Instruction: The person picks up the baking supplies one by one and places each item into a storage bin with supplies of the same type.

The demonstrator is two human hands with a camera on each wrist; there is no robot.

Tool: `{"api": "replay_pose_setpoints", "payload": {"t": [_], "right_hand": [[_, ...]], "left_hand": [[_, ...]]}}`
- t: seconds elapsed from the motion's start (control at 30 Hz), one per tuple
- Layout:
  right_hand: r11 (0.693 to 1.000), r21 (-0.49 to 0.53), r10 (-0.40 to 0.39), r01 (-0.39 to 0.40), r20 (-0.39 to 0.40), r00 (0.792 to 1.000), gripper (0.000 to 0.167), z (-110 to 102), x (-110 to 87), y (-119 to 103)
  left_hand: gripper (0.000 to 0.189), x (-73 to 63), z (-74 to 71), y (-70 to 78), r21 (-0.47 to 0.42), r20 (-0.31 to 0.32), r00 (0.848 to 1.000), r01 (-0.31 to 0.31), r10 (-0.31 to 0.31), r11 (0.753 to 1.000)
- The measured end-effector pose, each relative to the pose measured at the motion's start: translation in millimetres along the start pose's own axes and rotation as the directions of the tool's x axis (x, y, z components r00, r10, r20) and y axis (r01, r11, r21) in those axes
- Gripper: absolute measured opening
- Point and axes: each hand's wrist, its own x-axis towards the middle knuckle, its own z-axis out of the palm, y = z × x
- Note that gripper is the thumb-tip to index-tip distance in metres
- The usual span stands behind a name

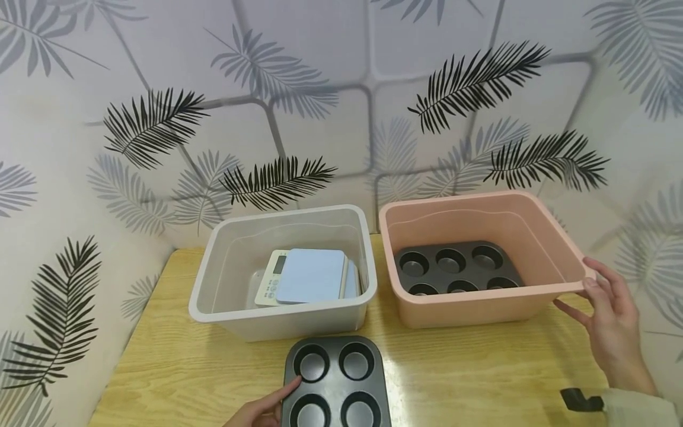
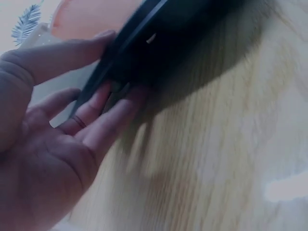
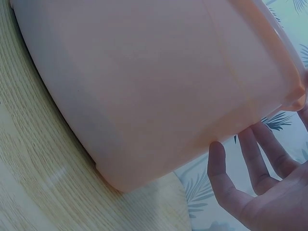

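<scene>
A dark muffin tin (image 1: 334, 379) with round cups lies at the bottom of the head view, cut off by the frame edge. My left hand (image 1: 262, 410) grips its left edge, thumb above and fingers beneath; in the left wrist view the tin (image 2: 139, 48) is tilted above the wood. My right hand (image 1: 613, 314) holds the right front corner of the pink bin (image 1: 469, 314) at the rim. From the right wrist view, several fingertips touch the bin's outer wall (image 3: 144, 96). Inside this bin lies another dark muffin tin (image 1: 437, 277), its near cups partly hidden by the front rim.
Left of the pink bin stands a light grey bin (image 1: 288, 323), holding a kitchen scale (image 1: 312, 276) with a pale blue top and other flat items partly hidden behind it. Both bins stand on a wooden table (image 1: 176, 362) against a leaf-patterned backdrop (image 1: 331, 118).
</scene>
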Motion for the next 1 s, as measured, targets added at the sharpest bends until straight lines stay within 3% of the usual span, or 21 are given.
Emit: {"api": "replay_pose_setpoints", "payload": {"t": [0.07, 0.27, 0.6, 0.77, 1.0], "right_hand": [[1.0, -0.002, -0.001, 0.001, -0.003, 1.0, 0.047, 0, 0.7, 0], [1.0, 0.0, -0.002, 0.002, -0.003, 1.0, 0.047, 1, 1.2, 0], [1.0, 0.002, -0.004, 0.004, -0.002, 1.0, 0.047, 0, 0.5, 0], [1.0, -0.012, -0.008, 0.008, 0.002, 1.0, 0.048, -2, 0.8, -1], [1.0, 0.021, -0.018, 0.018, 0.001, 1.0, 0.047, -1, 1.2, 1]], "left_hand": [[0.084, -0.6, 2.2, 4.7, -0.017, -0.013, 1.0, 0.024, -0.024, 1.0], [0.084, 2.1, 6.1, 10.7, -0.193, -0.015, 0.999, 0.033, -0.037, 0.981], [0.069, -8.1, -9.9, -7.6, -0.245, -0.074, 0.993, 0.07, -0.091, 0.967], [0.07, -11.3, -11.8, -3.3, -0.269, -0.082, 0.987, 0.109, -0.135, 0.957], [0.073, -15.4, -11.8, 10.8, -0.29, -0.027, 0.998, 0.039, -0.048, 0.956]]}}
